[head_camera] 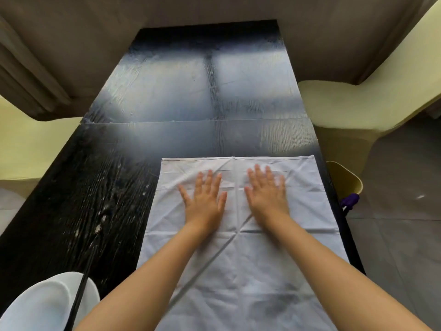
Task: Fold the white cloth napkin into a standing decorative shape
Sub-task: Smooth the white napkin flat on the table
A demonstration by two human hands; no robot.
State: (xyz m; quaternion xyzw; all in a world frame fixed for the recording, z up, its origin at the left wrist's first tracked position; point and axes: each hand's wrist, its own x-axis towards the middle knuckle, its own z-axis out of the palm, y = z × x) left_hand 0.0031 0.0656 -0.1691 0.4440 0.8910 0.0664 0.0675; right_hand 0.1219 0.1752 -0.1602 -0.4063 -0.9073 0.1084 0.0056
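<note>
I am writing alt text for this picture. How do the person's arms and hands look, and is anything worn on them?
Both forearms are bare as far as the picture shows; no sleeve is visible. The left hand and the right hand wear no gloves, and I see no ring, watch or bracelet. The fingernails look short and unpainted, though the picture is a little soft.

Napkin [238, 271]: plain white w/ grey crease lines. Table [100, 187]: black, woodgrain texture, pale glare patches. Plate [40, 304]: white. Chopsticks [80, 292]: black. Chairs [358, 101]: pale yellow-green. Curtain [95, 44]: grey-brown. Purple item [349, 199] at rt edge.
</note>
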